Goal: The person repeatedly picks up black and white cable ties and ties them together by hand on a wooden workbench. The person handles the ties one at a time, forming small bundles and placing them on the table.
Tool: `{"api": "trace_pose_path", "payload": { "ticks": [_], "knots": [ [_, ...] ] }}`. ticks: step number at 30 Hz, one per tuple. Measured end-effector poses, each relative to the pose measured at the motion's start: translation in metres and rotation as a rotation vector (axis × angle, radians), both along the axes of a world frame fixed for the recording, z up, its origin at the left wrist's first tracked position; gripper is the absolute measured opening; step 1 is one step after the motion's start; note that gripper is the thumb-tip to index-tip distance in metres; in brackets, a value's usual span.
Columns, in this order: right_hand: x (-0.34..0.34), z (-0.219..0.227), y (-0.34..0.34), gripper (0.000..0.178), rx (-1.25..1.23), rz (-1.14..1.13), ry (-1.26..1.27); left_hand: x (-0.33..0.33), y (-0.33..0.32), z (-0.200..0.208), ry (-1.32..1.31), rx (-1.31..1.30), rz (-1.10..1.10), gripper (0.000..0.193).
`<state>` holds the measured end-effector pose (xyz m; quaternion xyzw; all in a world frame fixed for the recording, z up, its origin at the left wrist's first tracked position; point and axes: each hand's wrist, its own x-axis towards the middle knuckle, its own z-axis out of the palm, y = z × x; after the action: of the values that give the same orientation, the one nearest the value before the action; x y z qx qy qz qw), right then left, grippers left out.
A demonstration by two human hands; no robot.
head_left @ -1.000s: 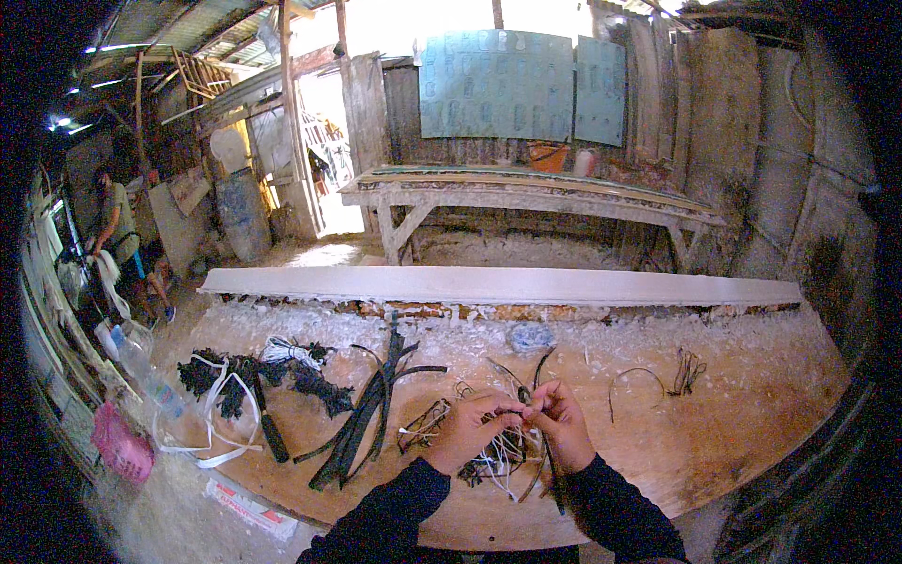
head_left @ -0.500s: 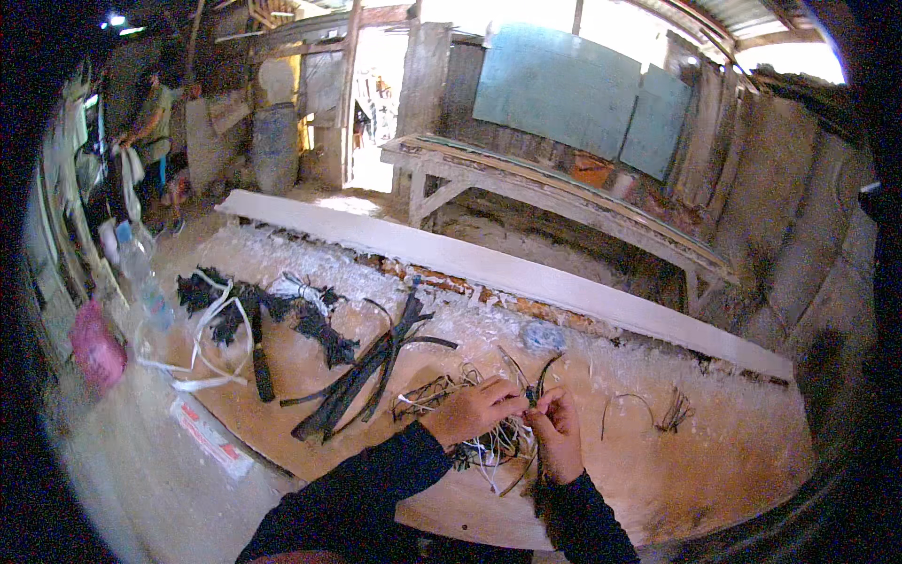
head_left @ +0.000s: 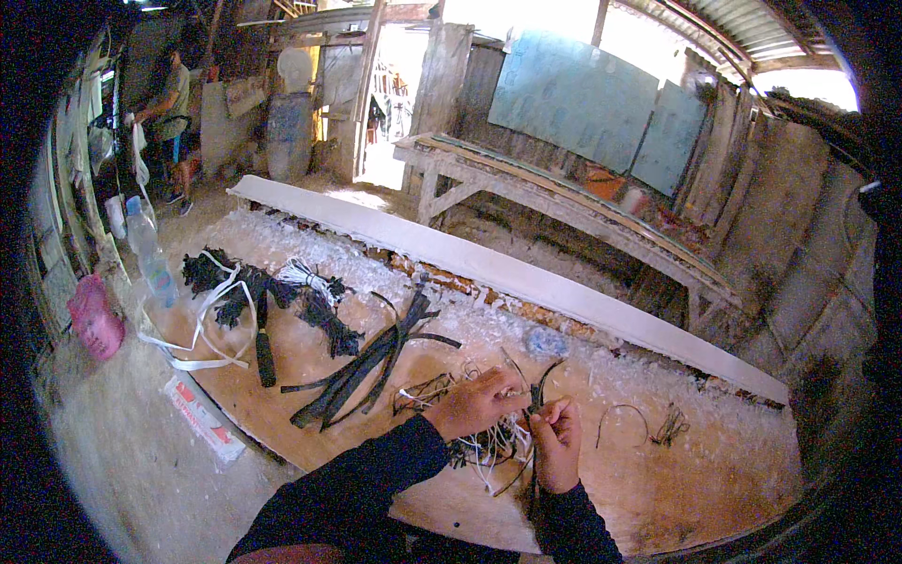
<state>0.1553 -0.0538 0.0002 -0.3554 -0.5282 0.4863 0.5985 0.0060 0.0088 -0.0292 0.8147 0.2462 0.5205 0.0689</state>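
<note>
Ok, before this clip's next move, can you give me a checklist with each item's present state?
1. Both hands in view: ok; left hand and right hand show above the table.
2. Grip of each hand: cannot tell; the detail is too small.
3. Cords untangled: not ok; white and dark cords lie jumbled below the hands.
4. Bundle of dark strips apart from the hands: ok; it lies left of them.
5. Black handle away from the hands: ok; it lies farther left.
6. Co-worker away from the table: ok; standing beyond it, far left.
</note>
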Motion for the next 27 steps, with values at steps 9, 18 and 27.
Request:
{"api": "trace_pose_path", "payload": {
  "ticks": [9,18,27],
  "knots": [
    [0.016,0.006,0.012,0.032,-0.227,0.284,0.553,0.004,-0.006,0.007,-0.212,-0.339,-0.276,0.042],
    [0.021,-0.002,0.023,0.018,-0.18,0.175,0.569,0.006,-0.001,0.001,-0.025,-0.197,-0.068,0.04],
    [0.02,0.006,0.023,0.009,-0.163,0.007,0.419,0.003,-0.005,0.008,-0.487,-0.942,-0.291,0.022]
  ]
}}
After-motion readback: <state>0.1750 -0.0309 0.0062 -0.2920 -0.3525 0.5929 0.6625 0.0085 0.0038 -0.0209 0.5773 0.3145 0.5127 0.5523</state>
